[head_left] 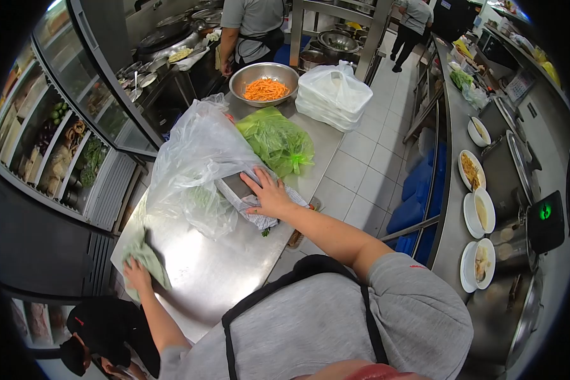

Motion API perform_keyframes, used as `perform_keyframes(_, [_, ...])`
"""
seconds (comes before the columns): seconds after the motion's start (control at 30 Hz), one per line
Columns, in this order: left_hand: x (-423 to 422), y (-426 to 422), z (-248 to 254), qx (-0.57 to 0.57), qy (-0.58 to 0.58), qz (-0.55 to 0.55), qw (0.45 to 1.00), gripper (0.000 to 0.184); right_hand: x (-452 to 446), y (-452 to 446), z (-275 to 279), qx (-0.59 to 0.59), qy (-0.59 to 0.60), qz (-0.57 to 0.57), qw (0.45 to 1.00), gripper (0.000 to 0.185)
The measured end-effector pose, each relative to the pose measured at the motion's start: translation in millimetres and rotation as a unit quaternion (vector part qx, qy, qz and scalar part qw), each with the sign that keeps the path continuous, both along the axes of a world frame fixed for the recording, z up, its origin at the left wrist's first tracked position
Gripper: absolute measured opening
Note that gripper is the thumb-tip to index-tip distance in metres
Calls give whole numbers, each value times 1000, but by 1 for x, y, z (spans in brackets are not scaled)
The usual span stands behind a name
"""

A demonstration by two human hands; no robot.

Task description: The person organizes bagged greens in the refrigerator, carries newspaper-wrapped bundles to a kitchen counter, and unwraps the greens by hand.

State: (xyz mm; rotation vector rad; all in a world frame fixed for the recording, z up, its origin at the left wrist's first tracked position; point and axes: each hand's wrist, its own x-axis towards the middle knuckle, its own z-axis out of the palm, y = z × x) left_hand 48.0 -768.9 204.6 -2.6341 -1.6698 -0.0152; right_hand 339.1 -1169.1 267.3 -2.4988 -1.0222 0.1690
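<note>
At the table's left edge, my left hand (137,276) presses on a pale green cloth (147,258), its fingers closed over the fabric. My right hand (271,195) has its fingers spread over a dark grey, flat-topped object (237,186) with white printed paper or cloth around it; its kind I cannot make out. Beside that hand lies a large clear plastic bag (193,142), bunched up. Just beyond my fingers is a knotted green plastic bag (275,136) with leafy contents. Both hands rest over the steel table (218,263).
A steel bowl of orange strips (285,71) and white bagged containers (334,95) stand at the table's far end. An open glass-doored fridge (85,69) is on the left. A person (111,332) bends at lower left; others stand farther off. Filled bowls (479,212) line the right counter.
</note>
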Motion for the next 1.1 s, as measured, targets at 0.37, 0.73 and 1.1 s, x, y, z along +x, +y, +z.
perform_keyframes(0.37, [202, -15, -21, -81, 9, -238, 968, 53, 1, 3, -2, -20, 18, 2, 1000, 100])
perform_keyframes(0.73, [55, -221, 34, -173, -172, -434, 867, 33, 0, 1, -2, -9, 0, -1, 1000, 100])
perform_keyframes(1.1, [4, -165, 120, -187, -260, -212, 923, 35, 3, 2, -4, -14, 30, 11, 999, 102])
